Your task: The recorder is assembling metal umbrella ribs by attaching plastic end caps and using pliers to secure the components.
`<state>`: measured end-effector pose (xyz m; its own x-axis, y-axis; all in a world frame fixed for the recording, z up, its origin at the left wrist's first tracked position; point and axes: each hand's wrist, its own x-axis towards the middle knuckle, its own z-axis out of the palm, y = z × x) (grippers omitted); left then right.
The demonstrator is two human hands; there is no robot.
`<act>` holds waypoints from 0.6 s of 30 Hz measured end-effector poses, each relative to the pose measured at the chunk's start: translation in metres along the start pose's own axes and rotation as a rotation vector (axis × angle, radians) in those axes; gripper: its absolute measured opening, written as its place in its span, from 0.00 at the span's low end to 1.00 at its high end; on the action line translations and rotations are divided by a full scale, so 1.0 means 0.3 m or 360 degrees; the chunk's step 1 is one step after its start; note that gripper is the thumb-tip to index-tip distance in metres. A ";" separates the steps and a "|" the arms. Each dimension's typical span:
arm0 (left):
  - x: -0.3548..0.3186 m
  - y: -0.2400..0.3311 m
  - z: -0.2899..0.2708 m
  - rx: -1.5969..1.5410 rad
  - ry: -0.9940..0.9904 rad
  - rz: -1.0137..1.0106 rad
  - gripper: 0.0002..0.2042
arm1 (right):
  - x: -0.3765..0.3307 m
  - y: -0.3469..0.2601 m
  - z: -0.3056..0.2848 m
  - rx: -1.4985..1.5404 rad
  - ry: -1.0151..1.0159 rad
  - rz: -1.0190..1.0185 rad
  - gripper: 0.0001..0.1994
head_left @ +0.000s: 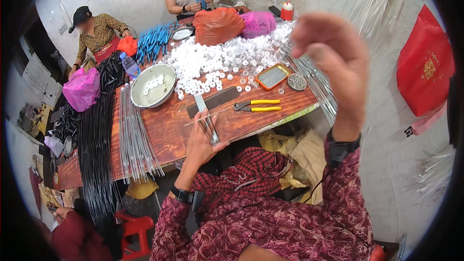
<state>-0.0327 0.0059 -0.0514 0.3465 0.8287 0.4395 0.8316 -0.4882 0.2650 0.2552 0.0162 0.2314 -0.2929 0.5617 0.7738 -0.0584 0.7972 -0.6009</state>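
My left hand [199,144] is closed around a small bundle of thin metal rods [208,126] near the table's front edge. The far ends of these rods lie across a dark flat bar [213,102]. One thin rod sticks out crosswise over the bundle. High at the right, close to the camera, my right hand [333,58] is raised with its fingers bent. Motion blurs its fingertips, and no object shows in them. Between my hands, yellow-handled pliers [257,106] rest on the wood, with an orange-rimmed tray [273,76] and a round tin of small parts [296,82] behind them.
White plastic rings [217,58] are heaped on the wooden table [164,133], beside a bowl [153,86]. Metal rods [133,135] and black rods [96,150] overhang its front edge at left. Two people [96,31] work across the table. A red bag [424,63] hangs right.
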 end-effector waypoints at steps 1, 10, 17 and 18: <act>0.011 0.006 -0.001 -0.0012 0.0015 0.0018 0.47 | 0.014 -0.073 -0.017 -0.0009 -0.0049 -0.0142 0.27; 0.028 -0.009 0.005 -0.0003 -0.0022 -0.0046 0.47 | 0.035 -0.071 -0.065 0.0120 -0.0145 -0.0899 0.35; 0.067 0.047 -0.028 -0.0078 -0.0015 -0.0040 0.47 | 0.061 -0.043 -0.065 0.0169 -0.0138 -0.0926 0.34; 0.071 0.079 -0.031 -0.0023 -0.0010 -0.0046 0.47 | 0.052 -0.021 -0.147 0.0200 -0.0128 -0.0951 0.33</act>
<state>-0.0096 0.0094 -0.0278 0.3250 0.8442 0.4263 0.8348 -0.4679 0.2901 0.2932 0.0298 0.2560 -0.2458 0.0035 0.9693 -0.3453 0.9341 -0.0910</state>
